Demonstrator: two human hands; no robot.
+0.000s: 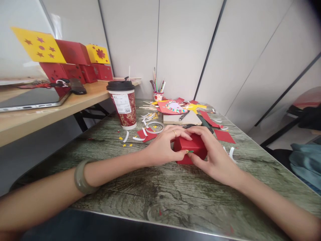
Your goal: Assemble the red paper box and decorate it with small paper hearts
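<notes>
Both hands are on the red box (192, 144), which sits on the counter (175, 192) approx mid-frame, just past the near edge. The left hand (163, 146) is closed round its left side, fingers over the top & thumb pressed to the front face. The right hand (216, 158) grips the right side the same way, thumb at the front. The thumbs meet at a small green bit on the front, too small to tell what it is.

Progress, as I judge it: the box is already folded into shape w/ top & sides formed, so cutting & folding look done. What's left seems to be the front, i.e. pressing or fixing the closing flap. Can't tell if it's glued.

Other signs of work: paper scraps (147, 135) & a tape ring (154, 127) lie behind the left hand, a loose red sheet (224, 136) behind the right. A coffee cup (124, 107) stands further left, a pen pot (157, 95) at the back. Finished red & yellow boxes (75, 60) are stacked on the shelf (50, 112) at left, so this looks like one of a batch.
</notes>
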